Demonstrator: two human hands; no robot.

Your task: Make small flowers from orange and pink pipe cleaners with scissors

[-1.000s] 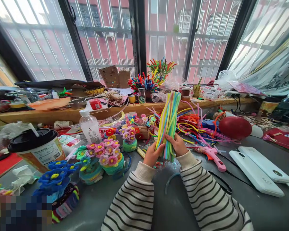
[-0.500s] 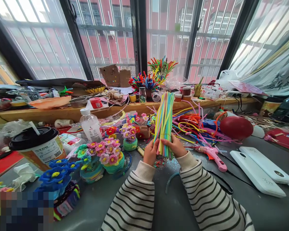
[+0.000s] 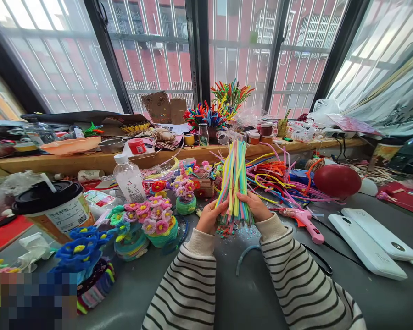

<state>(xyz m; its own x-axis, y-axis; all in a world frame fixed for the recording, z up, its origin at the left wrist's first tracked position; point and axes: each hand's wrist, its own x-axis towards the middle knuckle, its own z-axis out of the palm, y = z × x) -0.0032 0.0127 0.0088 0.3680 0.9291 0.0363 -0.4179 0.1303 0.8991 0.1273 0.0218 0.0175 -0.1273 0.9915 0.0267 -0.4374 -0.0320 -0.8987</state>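
A thick bundle of pastel pipe cleaners (image 3: 234, 172) in yellow, pink, blue and green stands upright between my two hands above the grey table. My left hand (image 3: 209, 216) grips the lower left side of the bundle, thumb to the front. From the right, my right hand (image 3: 255, 206) is closed on the same bundle, its fingers partly hidden behind the stems. The lower ends fan out slightly below the hands. Glitter and small scraps (image 3: 227, 231) lie on the table under the bundle. A short blue pipe cleaner (image 3: 241, 261) lies nearer to me.
Potted pipe-cleaner flowers (image 3: 158, 215), a lidded cup (image 3: 55, 206) and a plastic bottle (image 3: 129, 178) stand left. To the right lie a pink glue gun (image 3: 308, 224) with a cord, two white power banks (image 3: 368, 247) and a red balloon (image 3: 337, 179). Loose pipe cleaners (image 3: 278, 181) lie behind.
Both hands have spread a little apart and the bundle has come slightly lower. Its lower ends now fan out wider.
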